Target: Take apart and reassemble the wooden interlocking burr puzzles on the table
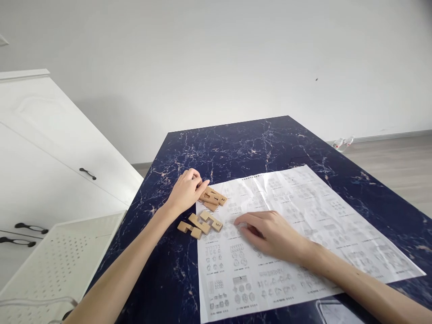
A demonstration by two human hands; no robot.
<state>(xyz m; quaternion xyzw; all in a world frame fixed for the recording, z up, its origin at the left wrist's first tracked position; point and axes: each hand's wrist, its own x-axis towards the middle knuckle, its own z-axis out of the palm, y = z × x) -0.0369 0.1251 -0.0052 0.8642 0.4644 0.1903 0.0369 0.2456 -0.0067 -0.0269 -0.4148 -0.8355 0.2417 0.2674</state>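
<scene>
On the table, over a printed sheet, the right hand lies with thumb and fingers apart, while the nearer left hand, grip unclear, touches the upper wooden pieces at its four o'clock, lengths roughly ten-to-four.

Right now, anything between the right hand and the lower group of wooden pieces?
Nothing visible. Only a stretch of printed sheet lies between the right hand and the lower wooden pieces. The left hand is at the upper wooden pieces, off that line.
</scene>
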